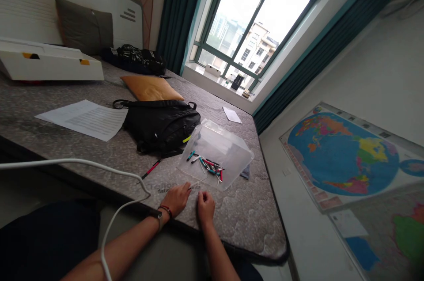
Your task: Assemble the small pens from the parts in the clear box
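Note:
My left hand (178, 198), with a watch and a bracelet on its wrist, is low over the mattress near its front edge. Its fingers are pinched together; a small dark bit shows at the fingertips, too small to name. Just to the right, my right hand (206, 206) is curled closed, and whatever it may hold is hidden. Beyond both hands is a clear plastic box (228, 146). Several pens or pen parts (208, 166) in red, teal, black and white lie in a loose heap in it. A red and black pen (151, 168) lies on the mattress left of the box.
A black backpack (162, 124) lies left of the box, with a brown envelope (152, 88) behind it and a printed sheet (88, 118) to its left. A white cable (82, 162) crosses my left forearm. The mattress (251, 219) ends close to my arms.

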The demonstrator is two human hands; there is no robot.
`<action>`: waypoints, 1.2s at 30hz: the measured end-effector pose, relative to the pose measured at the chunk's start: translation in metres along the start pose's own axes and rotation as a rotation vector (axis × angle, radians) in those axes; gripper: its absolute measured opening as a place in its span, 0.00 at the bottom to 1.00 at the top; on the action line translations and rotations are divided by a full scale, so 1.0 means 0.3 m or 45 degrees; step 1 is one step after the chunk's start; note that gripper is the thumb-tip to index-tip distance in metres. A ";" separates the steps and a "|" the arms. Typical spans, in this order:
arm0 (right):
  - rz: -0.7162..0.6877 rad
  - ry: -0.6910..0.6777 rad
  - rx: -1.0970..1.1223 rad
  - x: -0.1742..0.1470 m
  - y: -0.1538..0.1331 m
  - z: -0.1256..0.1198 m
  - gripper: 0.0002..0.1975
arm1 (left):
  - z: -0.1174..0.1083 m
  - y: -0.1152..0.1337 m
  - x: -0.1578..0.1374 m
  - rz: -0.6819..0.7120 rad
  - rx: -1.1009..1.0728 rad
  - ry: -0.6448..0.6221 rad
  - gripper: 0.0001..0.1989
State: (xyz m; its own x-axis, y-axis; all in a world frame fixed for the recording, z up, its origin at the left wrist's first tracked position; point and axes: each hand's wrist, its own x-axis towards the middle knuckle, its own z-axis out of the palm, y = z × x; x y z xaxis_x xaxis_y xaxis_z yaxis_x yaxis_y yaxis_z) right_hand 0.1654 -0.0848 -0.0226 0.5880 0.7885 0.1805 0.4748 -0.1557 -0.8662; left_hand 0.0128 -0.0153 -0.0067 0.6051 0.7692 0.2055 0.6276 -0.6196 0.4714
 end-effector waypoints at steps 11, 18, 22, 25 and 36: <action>0.336 -0.199 0.615 0.037 0.005 -0.041 0.20 | -0.030 0.021 -0.004 0.083 0.022 -0.045 0.11; 0.480 -0.128 0.891 0.046 0.018 -0.065 0.19 | -0.038 0.027 -0.005 0.153 0.042 -0.092 0.10; 0.466 -0.139 0.833 0.042 0.025 -0.065 0.18 | -0.041 0.030 -0.003 0.178 0.046 -0.109 0.09; 0.377 -0.241 0.684 0.036 0.014 -0.053 0.17 | -0.039 0.032 -0.004 0.208 0.050 -0.085 0.10; 0.301 -0.326 0.569 0.027 -0.009 -0.026 0.16 | -0.024 0.014 -0.004 0.303 0.079 -0.103 0.14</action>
State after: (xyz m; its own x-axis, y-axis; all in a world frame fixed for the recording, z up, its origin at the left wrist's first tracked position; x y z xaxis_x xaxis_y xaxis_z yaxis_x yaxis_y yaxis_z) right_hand 0.1740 -0.0825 -0.0153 0.4407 0.8905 -0.1132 -0.0067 -0.1228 -0.9924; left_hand 0.0112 -0.0178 0.0011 0.7753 0.5867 0.2338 0.4897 -0.7922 0.3641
